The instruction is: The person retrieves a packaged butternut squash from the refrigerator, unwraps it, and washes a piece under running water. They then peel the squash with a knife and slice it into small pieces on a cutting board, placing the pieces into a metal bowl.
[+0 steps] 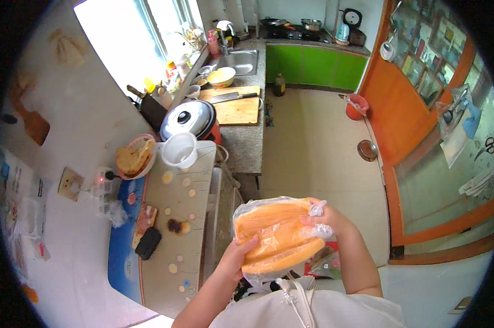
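Observation:
Between both hands, in front of my body, is a clear plastic bag (pixel 275 233) with thick orange pieces inside, which look like food but whose kind I cannot tell. My left hand (pixel 235 257) grips its lower left side, the thumb lying across the front. On the upper right, my right hand (pixel 328 217) holds the bag's bunched, crinkled plastic. The fingers behind the bag are hidden. To the left is a table with a flower-patterned cover (pixel 177 254); the bag is held up to the right of it.
On the table stand a translucent plastic tub (pixel 180 151), a bowl of flatbread (pixel 135 158) and a black object (pixel 148 243). Beyond are a lidded pot (pixel 188 119), a cutting board (pixel 238 112) with a cleaver (pixel 232 97), and a sink (pixel 240 63). A red bin (pixel 356 107) stands by the orange door (pixel 372 86).

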Available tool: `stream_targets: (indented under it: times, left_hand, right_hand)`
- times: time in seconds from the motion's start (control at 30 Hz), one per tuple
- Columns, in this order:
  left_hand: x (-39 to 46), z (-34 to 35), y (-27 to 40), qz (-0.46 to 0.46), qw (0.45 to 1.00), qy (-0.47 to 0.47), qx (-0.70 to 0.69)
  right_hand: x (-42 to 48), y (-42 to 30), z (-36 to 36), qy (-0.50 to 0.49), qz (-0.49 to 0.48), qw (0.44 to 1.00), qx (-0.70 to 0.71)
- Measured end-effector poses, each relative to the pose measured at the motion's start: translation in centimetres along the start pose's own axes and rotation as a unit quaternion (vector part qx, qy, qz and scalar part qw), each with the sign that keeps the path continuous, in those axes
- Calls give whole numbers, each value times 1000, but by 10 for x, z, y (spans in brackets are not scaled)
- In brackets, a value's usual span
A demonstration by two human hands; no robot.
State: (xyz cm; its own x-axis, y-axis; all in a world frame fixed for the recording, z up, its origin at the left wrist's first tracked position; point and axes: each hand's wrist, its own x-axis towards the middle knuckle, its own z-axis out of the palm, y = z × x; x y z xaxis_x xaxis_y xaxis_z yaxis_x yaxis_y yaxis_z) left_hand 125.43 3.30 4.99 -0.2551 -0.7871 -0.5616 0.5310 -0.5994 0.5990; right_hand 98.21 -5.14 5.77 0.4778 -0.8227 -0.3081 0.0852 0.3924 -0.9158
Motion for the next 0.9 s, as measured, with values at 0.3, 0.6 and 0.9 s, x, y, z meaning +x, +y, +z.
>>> stream_targets:
  times: [0.3, 0.6, 0.9]
  left_hand:
    - [169, -3, 9, 21, 997, -74, 12]
    - [311, 0, 47, 78, 985, -137, -67]
    - [464, 29, 108, 97, 964, -101, -226]
  right_hand:
    - [45, -14, -120, -20, -54, 966, -251]
    - [139, -101, -220, 31, 40, 974, -219]
    - [269, -168, -314, 137, 27, 986, 91]
